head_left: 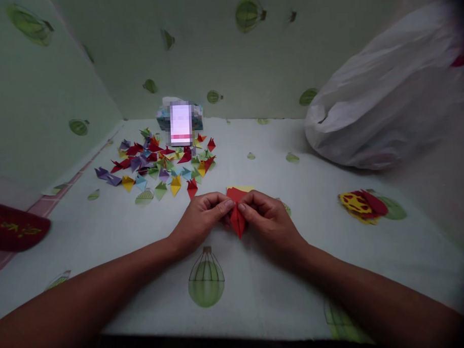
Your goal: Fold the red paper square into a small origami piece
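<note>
Between my two hands is a piece of folded red origami paper (238, 223), its pointed end toward me. My left hand (208, 214) pinches its left side with thumb and fingers. On the right side, my right hand (269, 219) does the same, thumb near the middle crease. Just behind the fold lie flat paper sheets, a red sheet (236, 193) and a yellow sheet (248, 188), partly hidden by my hands. A pile of small folded paper figures (151, 164) in several colours spreads over the table beyond my left hand.
A pixelated lit screen (181, 122) stands against a tissue box (162, 118) at the back. The white plastic bag (374, 98) bulges at the back right. Yellow and red cut-outs (357, 204) lie right of my hand. A dark red object (18, 227) sits at the left edge.
</note>
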`<state>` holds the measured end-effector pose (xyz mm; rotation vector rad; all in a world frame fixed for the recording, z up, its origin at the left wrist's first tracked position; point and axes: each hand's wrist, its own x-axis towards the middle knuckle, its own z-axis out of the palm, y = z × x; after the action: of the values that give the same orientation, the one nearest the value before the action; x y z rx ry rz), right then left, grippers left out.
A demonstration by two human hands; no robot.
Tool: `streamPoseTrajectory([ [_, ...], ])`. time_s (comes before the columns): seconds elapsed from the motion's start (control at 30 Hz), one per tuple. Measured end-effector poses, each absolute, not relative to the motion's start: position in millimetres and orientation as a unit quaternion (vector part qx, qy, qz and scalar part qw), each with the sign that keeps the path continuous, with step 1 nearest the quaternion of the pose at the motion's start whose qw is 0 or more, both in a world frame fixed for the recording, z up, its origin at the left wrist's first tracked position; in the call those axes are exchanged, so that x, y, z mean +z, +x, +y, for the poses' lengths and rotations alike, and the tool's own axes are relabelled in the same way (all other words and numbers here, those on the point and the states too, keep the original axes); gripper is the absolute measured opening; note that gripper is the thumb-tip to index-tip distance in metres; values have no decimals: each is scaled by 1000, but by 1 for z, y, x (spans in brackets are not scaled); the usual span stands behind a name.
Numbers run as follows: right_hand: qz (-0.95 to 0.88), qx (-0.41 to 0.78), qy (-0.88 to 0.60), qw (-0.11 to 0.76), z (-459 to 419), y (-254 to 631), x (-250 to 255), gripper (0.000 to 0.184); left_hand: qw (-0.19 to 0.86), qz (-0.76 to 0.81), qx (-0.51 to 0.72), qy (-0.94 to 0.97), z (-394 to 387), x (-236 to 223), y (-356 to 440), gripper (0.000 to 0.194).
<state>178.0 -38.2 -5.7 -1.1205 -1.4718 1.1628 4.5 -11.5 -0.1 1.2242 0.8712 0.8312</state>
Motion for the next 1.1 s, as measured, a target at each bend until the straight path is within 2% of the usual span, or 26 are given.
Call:
streamPoseTrajectory([
  [0.27, -615, 448, -460, 458, -38, 179, -6, 20, 677, 388, 349, 519, -11, -3, 5, 25],
  [0.43, -623, 435, -472, 447, -38, 179, -6, 20, 656, 392, 355, 538, -11, 0, 4, 23],
  [0.73, -584, 490, -451, 463, -38, 178, -5, 19, 678, 373, 360, 522, -11, -5, 5, 19],
  [1.1, -596, 470, -474, 447, -38, 178, -7, 19, 676, 387, 357, 515, -11, -5, 4, 21],
])
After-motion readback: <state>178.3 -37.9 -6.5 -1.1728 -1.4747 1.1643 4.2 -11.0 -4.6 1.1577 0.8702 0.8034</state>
